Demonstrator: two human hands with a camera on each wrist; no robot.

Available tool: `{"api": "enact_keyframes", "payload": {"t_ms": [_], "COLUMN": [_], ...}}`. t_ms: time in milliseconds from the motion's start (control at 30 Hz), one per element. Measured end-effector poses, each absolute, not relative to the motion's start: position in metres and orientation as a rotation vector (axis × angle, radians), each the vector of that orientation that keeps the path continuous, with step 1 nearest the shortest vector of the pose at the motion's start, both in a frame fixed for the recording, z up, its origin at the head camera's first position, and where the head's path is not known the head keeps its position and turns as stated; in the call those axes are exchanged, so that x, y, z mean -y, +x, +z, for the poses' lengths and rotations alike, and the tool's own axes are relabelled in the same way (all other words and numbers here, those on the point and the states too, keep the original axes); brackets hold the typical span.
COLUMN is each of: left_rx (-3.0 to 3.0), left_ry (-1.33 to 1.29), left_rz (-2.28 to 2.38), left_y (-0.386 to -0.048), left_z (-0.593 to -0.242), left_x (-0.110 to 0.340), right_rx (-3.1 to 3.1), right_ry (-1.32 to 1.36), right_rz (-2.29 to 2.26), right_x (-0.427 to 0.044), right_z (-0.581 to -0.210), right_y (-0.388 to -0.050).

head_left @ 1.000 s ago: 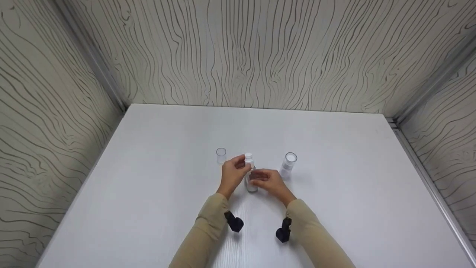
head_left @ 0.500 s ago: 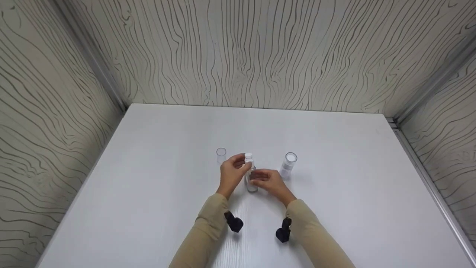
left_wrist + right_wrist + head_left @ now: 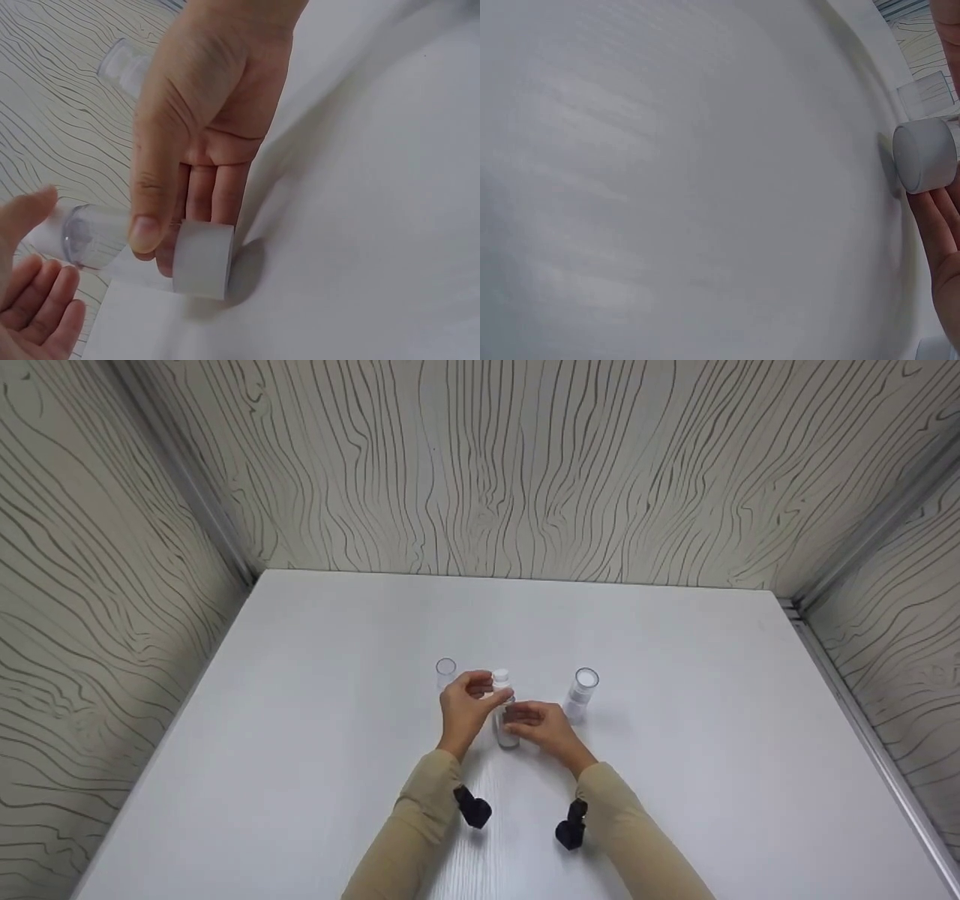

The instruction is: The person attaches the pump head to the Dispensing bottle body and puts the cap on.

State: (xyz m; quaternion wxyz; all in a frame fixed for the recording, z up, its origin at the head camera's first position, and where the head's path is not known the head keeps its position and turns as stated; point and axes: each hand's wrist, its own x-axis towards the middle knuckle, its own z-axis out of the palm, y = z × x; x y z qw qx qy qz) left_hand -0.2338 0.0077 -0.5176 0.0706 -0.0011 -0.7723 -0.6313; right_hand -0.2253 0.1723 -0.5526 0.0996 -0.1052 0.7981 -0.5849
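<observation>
In the middle of the table, a slim clear bottle (image 3: 508,735) with a white top and white base stands nearly upright. My right hand (image 3: 546,726) holds its clear body between thumb and fingers; the left wrist view shows this right hand (image 3: 199,127) just above the white base (image 3: 202,260). My left hand (image 3: 465,709) is around the white top (image 3: 501,679), thumb in front and fingers behind. In the left wrist view the left hand's fingers (image 3: 56,300) look loose and apart from the top. The right wrist view catches the bottle's base (image 3: 924,156) at its edge.
A clear open-ended cylinder, like a cap (image 3: 446,671), stands behind my left hand. Right of my right hand is a second clear bottle with white inside (image 3: 581,694). The white table (image 3: 300,720) meets patterned walls (image 3: 480,472) at back and sides.
The left hand has shifted slightly left and its thumb has moved across the front of the white top, fingers loosening. The right hand and the bottle have stayed in place.
</observation>
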Motion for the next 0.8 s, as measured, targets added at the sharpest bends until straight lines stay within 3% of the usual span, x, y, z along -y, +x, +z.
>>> {"api": "enact_keyframes", "payload": {"t_ms": [800], "left_rx": [2.323], "left_ry": [-0.018], "left_rz": [-1.933], "left_y": [-0.2352], "left_z": [-0.5166], "left_x": [-0.0087], "right_rx": [-2.384], "right_ry": [-0.306], "right_rz": [-1.689], "right_x": [-0.1725], "right_z": [-0.5525], "right_y": [-0.2252]}}
